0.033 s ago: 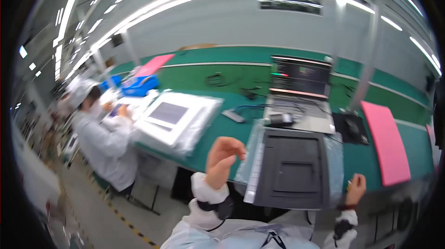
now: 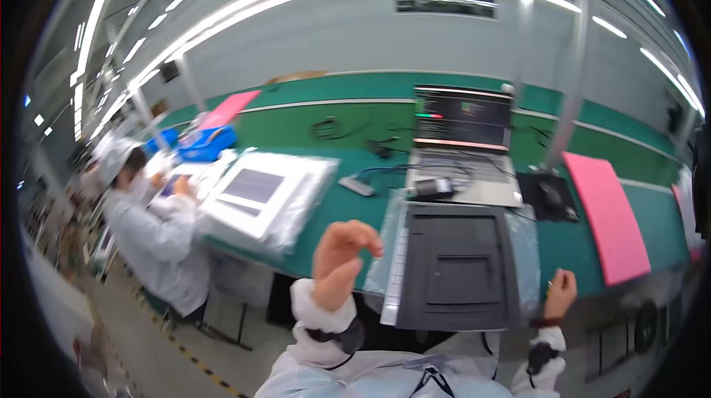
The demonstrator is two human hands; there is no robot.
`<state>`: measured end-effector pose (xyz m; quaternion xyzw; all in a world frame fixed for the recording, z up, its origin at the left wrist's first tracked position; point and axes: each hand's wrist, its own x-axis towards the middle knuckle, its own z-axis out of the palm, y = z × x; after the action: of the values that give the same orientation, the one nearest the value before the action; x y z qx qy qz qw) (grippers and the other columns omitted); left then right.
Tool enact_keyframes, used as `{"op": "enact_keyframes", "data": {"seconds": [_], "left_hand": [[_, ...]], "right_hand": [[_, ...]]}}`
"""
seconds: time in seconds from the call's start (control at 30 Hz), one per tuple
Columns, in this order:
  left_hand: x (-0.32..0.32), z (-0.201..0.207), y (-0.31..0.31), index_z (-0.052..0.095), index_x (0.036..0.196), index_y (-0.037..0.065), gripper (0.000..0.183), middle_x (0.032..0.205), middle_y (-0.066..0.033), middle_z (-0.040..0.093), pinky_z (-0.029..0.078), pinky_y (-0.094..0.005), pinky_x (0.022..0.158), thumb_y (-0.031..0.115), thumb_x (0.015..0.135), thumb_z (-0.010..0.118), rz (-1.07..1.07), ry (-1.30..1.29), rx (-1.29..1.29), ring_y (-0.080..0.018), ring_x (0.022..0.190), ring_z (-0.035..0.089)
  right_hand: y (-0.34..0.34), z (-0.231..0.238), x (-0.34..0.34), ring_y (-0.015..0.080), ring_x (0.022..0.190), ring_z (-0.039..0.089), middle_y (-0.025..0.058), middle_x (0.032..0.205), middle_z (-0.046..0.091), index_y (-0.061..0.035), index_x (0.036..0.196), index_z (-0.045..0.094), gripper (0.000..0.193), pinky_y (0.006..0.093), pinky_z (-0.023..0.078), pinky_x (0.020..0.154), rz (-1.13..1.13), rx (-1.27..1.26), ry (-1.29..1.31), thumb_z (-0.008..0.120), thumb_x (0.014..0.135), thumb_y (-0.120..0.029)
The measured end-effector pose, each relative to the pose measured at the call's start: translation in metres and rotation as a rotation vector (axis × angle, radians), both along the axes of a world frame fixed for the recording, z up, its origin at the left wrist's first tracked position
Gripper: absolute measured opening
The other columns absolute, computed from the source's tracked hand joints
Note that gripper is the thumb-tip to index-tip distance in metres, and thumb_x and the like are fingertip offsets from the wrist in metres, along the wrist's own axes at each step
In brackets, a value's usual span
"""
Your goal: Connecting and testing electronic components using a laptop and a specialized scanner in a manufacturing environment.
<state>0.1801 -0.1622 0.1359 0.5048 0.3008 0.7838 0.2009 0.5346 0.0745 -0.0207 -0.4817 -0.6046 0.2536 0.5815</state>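
A dark grey rectangular panel with a raised frame lies before me at the bench's front edge, on clear plastic wrap. A white strip with divisions runs along its left side. My left hand hovers just left of this strip, fingers bent and thumb apart; I see nothing in it. Beyond the panel's right side, at the bench edge, my right hand has its fingers curled closed. A tiny yellowish spot shows at its fingertips, too small to name.
Behind the panel stand an open laptop and a black box-shaped adapter with cables. A mouse and a pink foam sheet lie right. Left are a white framed panel on plastic wrap and a seated co-worker.
The whole view has swung slightly right, so the bench and its things sit further left in the picture. Both hands keep nearly the same pose beside the panel.
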Motion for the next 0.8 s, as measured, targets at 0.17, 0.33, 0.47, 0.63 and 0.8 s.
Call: {"op": "enact_keyframes", "data": {"seconds": [0.17,0.33,0.47,0.63,0.8], "left_hand": [[0.022,0.070,0.023,0.057,0.083,0.002,0.014,0.082,-0.0180,0.061,0.044,-0.0351,0.058,0.013,0.074,0.059,-0.372,0.446,0.521,-0.0261,0.067,0.057],[0.022,0.107,0.062,0.056,0.072,0.004,0.015,0.071,-0.0089,0.061,0.038,-0.0287,0.048,0.015,0.083,0.059,-0.568,0.727,0.667,-0.0174,0.052,0.055],[0.007,0.097,0.093,0.058,0.076,0.002,0.012,0.072,-0.0078,0.062,0.039,-0.0299,0.050,0.013,0.082,0.058,-0.720,0.770,0.613,-0.0184,0.054,0.056],[-0.008,0.094,0.113,0.058,0.075,0.002,0.012,0.070,-0.0073,0.061,0.036,-0.0308,0.046,0.012,0.081,0.058,-0.858,0.749,0.476,-0.0193,0.052,0.055],[-0.018,0.091,0.116,0.059,0.075,0.001,0.012,0.066,-0.0074,0.060,0.034,-0.0272,0.043,0.012,0.081,0.058,-0.907,0.713,0.504,-0.0172,0.048,0.053]], "right_hand": [[0.016,-0.007,-0.006,0.0066,0.049,0.040,-0.0015,0.055,0.044,-0.0014,0.072,0.051,0.026,0.0244,0.031,0.044,-0.232,-0.018,0.185,0.054,0.090,-0.020],[0.009,-0.006,-0.003,0.0099,0.047,0.039,0.0019,0.053,0.040,0.0008,0.067,0.048,0.028,0.0285,0.032,0.045,-0.457,0.107,-0.119,0.055,0.088,-0.016],[0.002,-0.008,-0.001,0.0101,0.047,0.037,0.0030,0.052,0.041,0.0007,0.067,0.048,0.026,0.0286,0.031,0.045,-0.460,0.082,-0.179,0.056,0.087,-0.014],[0.005,-0.008,-0.005,0.0085,0.047,0.035,0.0019,0.052,0.038,0.0008,0.066,0.047,0.025,0.0274,0.027,0.044,-0.464,0.086,-0.154,0.056,0.086,-0.012],[0.009,-0.005,-0.014,0.0082,0.048,0.036,0.0009,0.052,0.038,-0.0002,0.066,0.049,0.024,0.0270,0.029,0.044,-0.438,0.067,-0.191,0.058,0.085,-0.012]]}}
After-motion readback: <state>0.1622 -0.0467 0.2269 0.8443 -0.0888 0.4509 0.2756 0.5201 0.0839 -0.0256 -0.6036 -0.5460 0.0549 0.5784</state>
